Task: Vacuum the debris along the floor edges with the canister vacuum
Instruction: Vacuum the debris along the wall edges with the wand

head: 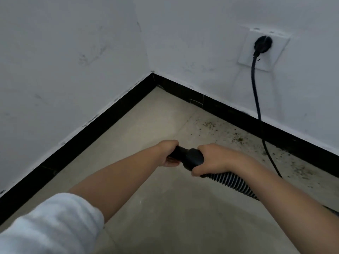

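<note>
At the far left of my view, a pale sleeve [51, 224] covers the upper part of the left arm, well short of the room corner [152, 74] where two white walls meet. I use that corner as my mark. The black baseboard [102, 123] runs from it down toward the left and down toward the right, framing the beige floor [165, 208].

Below the corner, over the open floor, my left hand [169, 153] curls around the narrow black end of the vacuum nozzle [189, 157]; I can see its fingers wrapped under it. Just right of that, my right hand [213, 159] grips the thicker black collar where the ribbed hose [236, 182] joins, thumb and fingers closed around it. The two hands sit close together on the same piece, with a short stretch of black showing between them. The hose trails from the right hand down toward the right, passing behind the right forearm.

Right of the corner, along the right-hand baseboard, dark specks of debris [238, 139] lie scattered over the floor, near the hose but apart from the nozzle.

Further right and above the debris, a black plug [262, 44] sits in a white wall socket [264, 50], and its power cord [256, 99] hangs down the wall, crosses the baseboard and runs over the debris patch.
</note>
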Demonstrator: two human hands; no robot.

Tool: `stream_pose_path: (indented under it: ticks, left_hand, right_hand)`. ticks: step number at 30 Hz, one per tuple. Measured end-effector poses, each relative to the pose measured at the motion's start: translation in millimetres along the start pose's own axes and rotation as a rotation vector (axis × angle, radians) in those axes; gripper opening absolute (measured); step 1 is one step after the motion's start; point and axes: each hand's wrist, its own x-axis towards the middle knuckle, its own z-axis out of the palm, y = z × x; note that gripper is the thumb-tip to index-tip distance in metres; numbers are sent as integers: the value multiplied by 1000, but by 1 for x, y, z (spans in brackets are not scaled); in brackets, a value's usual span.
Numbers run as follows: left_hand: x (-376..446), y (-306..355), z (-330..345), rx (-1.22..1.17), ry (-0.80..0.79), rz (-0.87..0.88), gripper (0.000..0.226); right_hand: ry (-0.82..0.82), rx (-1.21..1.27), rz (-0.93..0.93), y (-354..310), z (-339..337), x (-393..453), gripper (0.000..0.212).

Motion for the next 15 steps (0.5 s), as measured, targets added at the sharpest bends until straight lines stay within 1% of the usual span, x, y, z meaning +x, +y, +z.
stream_pose_path:
  ticks: [3, 6, 10, 15]
  left_hand:
    - [14, 16, 22, -32, -25, 94, 20]
    - [30, 29, 36, -64, -36, 159, 35]
    - [44, 44, 51, -50, -51, 206, 46]
    - [59, 59, 66, -31, -52, 245, 50]
  right_hand:
    - [96, 71, 67, 22, 2, 2, 38]
    - [177, 127, 147, 32, 7, 8, 42]
    - [247, 204, 227, 37, 5, 15, 43]
    - [298, 245, 278, 48, -4, 22, 41]
